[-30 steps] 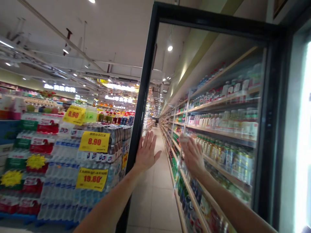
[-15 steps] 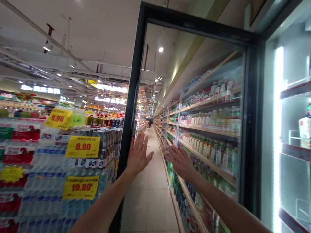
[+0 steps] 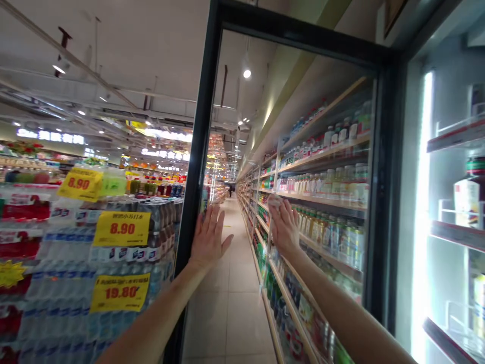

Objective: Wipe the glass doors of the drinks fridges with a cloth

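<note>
A black-framed glass door [image 3: 202,126] stands swung open in front of me. My left hand [image 3: 207,237] lies flat on the glass beside the left frame, its fingers stretched and thumb apart. My right hand [image 3: 285,228] presses against the pane farther right, fingers close together and bent. Under its fingertips shows a small whitish wad [image 3: 275,203], like a tissue or cloth; most of it is hidden. Through the glass, shelves of bottled drinks [image 3: 333,230] run along the right.
At right is the lit cooler interior [image 3: 420,212] with shelves and a few bottles [image 3: 468,194]. Stacked water packs [image 3: 64,283] with yellow price signs [image 3: 121,228] stand on the left. A tiled aisle [image 3: 227,283] runs ahead, with a distant person [image 3: 231,190].
My right hand has slid upward over the glass with the whitish wad. My left hand stays on the pane by the frame. The view has turned slightly right.
</note>
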`<move>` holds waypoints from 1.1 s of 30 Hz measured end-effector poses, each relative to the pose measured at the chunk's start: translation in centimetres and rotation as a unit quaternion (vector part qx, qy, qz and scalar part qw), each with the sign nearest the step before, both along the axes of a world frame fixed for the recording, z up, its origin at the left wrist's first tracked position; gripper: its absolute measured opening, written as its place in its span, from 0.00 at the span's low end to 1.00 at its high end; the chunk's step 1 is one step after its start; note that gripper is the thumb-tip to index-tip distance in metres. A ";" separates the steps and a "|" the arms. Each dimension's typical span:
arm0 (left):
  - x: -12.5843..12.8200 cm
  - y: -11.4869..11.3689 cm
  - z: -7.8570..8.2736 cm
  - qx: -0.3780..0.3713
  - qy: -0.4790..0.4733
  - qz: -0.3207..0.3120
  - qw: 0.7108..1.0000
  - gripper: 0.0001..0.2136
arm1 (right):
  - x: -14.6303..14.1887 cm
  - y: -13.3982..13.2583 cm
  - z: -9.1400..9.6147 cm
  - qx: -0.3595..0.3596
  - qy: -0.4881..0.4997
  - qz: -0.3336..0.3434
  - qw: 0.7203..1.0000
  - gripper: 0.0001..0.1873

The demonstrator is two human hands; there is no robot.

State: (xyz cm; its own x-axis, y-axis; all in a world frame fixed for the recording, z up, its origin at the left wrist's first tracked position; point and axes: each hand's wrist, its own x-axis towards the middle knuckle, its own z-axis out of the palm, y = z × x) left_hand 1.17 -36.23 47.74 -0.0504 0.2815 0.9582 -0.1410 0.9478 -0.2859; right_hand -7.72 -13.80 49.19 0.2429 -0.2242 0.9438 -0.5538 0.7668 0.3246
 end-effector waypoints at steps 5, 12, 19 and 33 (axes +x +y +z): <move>0.0 0.0 0.1 -0.001 -0.003 -0.005 1.000 0.35 | -0.1 0.6 -1.8 0.159 0.014 -0.002 0.987 0.28; 0.2 0.2 0.1 0.008 -0.003 -0.010 1.000 0.35 | -1.3 4.5 -1.3 -0.013 0.001 -0.034 0.999 0.26; 0.2 0.1 0.1 0.006 -0.006 -0.015 1.000 0.35 | -1.7 5.8 -4.4 0.101 -0.010 -0.034 0.994 0.26; 0.3 0.1 0.1 -0.004 -0.001 -0.009 1.000 0.34 | -2.1 7.4 -2.8 -0.057 -0.056 -0.020 0.997 0.23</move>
State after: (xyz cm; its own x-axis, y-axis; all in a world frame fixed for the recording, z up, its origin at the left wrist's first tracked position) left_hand 1.51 -36.09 47.87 -0.0462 0.2892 0.9562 -0.1234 0.9482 -0.2927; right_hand -9.86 -6.41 46.34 0.1281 -0.1219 0.9842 -0.5505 0.8167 0.1728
